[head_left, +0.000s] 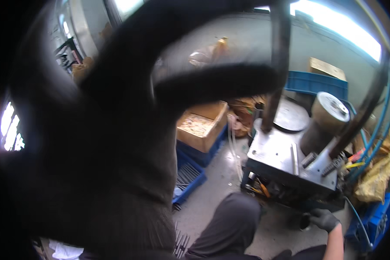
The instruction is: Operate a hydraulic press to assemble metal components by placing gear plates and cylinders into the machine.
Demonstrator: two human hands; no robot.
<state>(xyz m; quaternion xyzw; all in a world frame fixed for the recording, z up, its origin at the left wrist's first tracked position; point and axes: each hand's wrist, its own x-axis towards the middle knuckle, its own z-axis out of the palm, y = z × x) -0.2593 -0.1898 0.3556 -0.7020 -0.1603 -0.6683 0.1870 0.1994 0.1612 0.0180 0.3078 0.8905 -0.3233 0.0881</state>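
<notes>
Head view: the left hand (117,130), gloved, is spread open near the lens; the right hand (324,219) at 5 o'clock grips a dark cylinder (304,221), which should be held firmly under the machine (286,160).

The person is wearing dark knit gloves on the left hand (117,130) and right hand (324,219), plus dark grey trousers (232,225).

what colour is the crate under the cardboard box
Blue; the crate under the cardboard box shows best in the head view.
</notes>
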